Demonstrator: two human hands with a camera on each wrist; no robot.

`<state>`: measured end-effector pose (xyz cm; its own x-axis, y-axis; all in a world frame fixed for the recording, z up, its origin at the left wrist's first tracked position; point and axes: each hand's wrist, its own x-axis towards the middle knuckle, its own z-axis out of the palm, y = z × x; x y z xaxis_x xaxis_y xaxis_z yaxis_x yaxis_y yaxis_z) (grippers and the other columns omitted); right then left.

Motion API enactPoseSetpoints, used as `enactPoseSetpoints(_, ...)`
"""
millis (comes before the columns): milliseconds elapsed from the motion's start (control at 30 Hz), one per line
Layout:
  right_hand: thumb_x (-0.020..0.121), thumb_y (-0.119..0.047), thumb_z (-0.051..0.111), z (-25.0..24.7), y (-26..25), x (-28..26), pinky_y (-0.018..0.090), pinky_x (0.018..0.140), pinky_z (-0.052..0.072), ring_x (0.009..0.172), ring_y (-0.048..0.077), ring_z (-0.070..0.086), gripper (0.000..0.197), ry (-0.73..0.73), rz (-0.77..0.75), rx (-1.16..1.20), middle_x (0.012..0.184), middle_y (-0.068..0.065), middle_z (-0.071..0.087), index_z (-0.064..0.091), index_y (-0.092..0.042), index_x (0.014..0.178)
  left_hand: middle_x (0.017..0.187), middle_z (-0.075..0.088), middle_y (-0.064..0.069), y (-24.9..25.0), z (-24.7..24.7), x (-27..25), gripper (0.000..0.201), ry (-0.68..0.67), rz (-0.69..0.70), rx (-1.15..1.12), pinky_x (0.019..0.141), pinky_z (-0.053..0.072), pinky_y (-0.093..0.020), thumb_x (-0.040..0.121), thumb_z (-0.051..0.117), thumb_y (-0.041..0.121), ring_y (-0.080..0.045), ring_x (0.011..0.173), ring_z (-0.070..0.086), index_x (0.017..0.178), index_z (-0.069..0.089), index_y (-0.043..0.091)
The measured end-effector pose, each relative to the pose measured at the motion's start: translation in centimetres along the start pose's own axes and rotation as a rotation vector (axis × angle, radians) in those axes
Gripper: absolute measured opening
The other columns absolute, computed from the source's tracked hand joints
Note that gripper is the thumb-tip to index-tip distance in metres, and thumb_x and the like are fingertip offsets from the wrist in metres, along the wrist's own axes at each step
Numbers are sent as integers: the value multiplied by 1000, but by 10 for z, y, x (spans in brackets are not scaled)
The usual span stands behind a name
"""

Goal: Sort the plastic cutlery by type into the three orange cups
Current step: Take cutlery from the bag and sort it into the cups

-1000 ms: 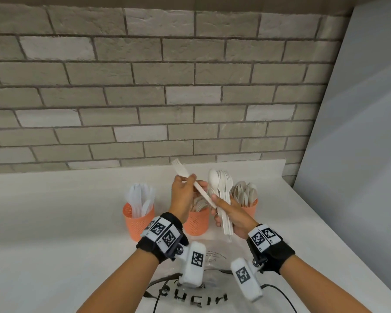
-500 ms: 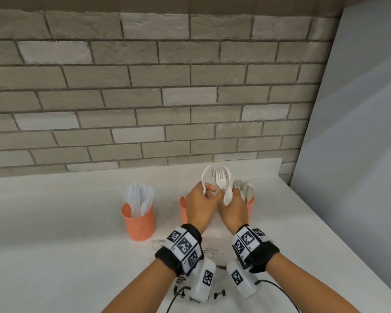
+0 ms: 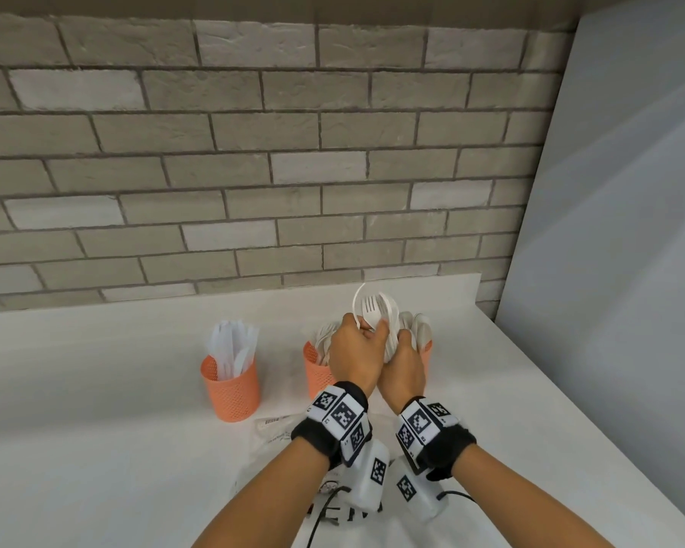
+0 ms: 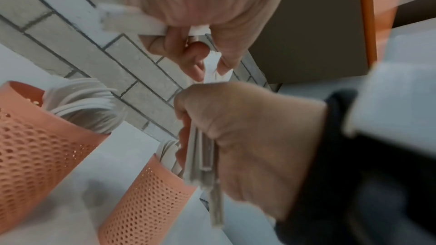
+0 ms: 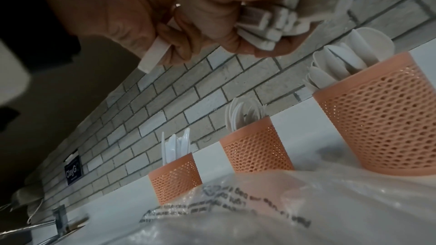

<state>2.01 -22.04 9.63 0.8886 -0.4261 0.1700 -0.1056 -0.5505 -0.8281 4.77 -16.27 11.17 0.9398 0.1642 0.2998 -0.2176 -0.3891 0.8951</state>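
Cups (image 3: 231,385) standing sorted, middle one (image 3: 318,373) as landmark. Just above it, right hand (image 3: 404,365) clamping bundle of cutlery (image 3: 388,330) by stiff, light, slippery handles; left hand (image 3: 352,350) pinching one piece (image 4: 132,21), best taken mid-handle.

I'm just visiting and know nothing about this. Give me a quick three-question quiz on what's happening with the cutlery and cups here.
1. True or false: the right hand grips a bundle of cutlery.
2. How many orange cups stand on the counter?
3. Which cup holds the knives: A) left cup, B) middle cup, C) right cup?

Key: 1. True. 2. Three. 3. A; the right cup holds spoons, the middle cup curved pieces that look like forks. Meanwhile the left hand pinches one white piece beside the bundle.
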Motion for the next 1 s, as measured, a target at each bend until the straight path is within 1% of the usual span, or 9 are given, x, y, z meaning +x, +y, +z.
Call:
enactPoseSetpoints(67, 89, -17, 57, 6, 8, 4, 25, 67, 41, 96, 28, 63, 40, 8, -8, 46, 107, 12, 66, 43, -5, 124, 75, 58, 3, 5, -4, 3, 27, 44, 38, -8, 63, 45, -30, 89, 58, 34, -20, 72, 59, 91, 54, 8)
enactPoseSetpoints(200, 86, -8, 57, 13, 19, 10, 24, 69, 42, 91, 28, 63, 35, -21, 9, 176, 98, 10, 65, 47, -3, 119, 76, 61, -1, 13, -15, 19, 23, 126, -4, -248, 61, 44, -30, 96, 45, 32, -19, 66, 58, 99, 44, 10)
enactPoseSetpoints(333, 85, -6, 56, 15, 24, 11, 25, 64, 42, 77, 22, 58, 33, -55, 32, 278, 87, 6, 60, 49, -6, 117, 81, 61, -10, 5, -24, 39, 26, 182, -182, -349, 74, 43, -35, 98, 37, 31, -28, 76, 55, 87, 52, 13)
enactPoseSetpoints(467, 83, -6, 56, 17, 25, 15, 25, 58, 43, 65, 19, 55, 36, -40, 47, 297, 78, 3, 58, 49, -8, 119, 71, 56, -4, -5, -24, 29, 39, 76, -181, -273, 75, 43, -33, 99, 34, 36, -24, 73, 55, 68, 52, 21)
enactPoseSetpoints(600, 83, -4, 54, 17, 25, 16, 17, 54, 40, 66, 14, 54, 35, -34, 27, 269, 79, 3, 57, 49, -6, 117, 75, 62, -2, -10, -15, 12, 16, -31, -108, -190, 70, 45, -26, 88, 60, 24, -17, 72, 58, 80, 61, 10)
enactPoseSetpoints(667, 84, -5, 55, 17, 24, 14, 14, 53, 38, 69, 15, 54, 31, -32, 13, 249, 81, 4, 58, 49, -5, 114, 76, 64, -3, -10, -11, 8, 16, -24, -117, -171, 71, 46, -25, 85, 64, 21, -15, 71, 58, 84, 65, 5)
enactPoseSetpoints(767, 86, -8, 58, 18, 24, 11, 13, 55, 38, 74, 16, 56, 28, -22, -4, 251, 85, 4, 61, 51, -5, 113, 66, 61, 2, -7, -10, 5, 16, -35, -125, -132, 67, 42, -23, 85, 63, 18, -8, 62, 55, 77, 68, 5)
enactPoseSetpoints(833, 86, -10, 59, 17, 25, 9, 16, 58, 39, 80, 19, 60, 28, -16, -17, 248, 92, 8, 65, 51, -5, 113, 70, 63, 0, -5, -9, 4, 13, -36, -115, -67, 61, 39, -21, 85, 61, 16, -10, 63, 55, 79, 67, 6)
enactPoseSetpoints(1000, 87, -18, 61, 12, 16, 6, 23, 69, 41, 91, 25, 65, 29, -4, -68, 209, 100, 9, 68, 51, -5, 112, 75, 53, 2, 7, -10, -1, 10, 35, -104, -10, 51, 30, -17, 91, 50, 17, -15, 70, 50, 90, 45, 9)
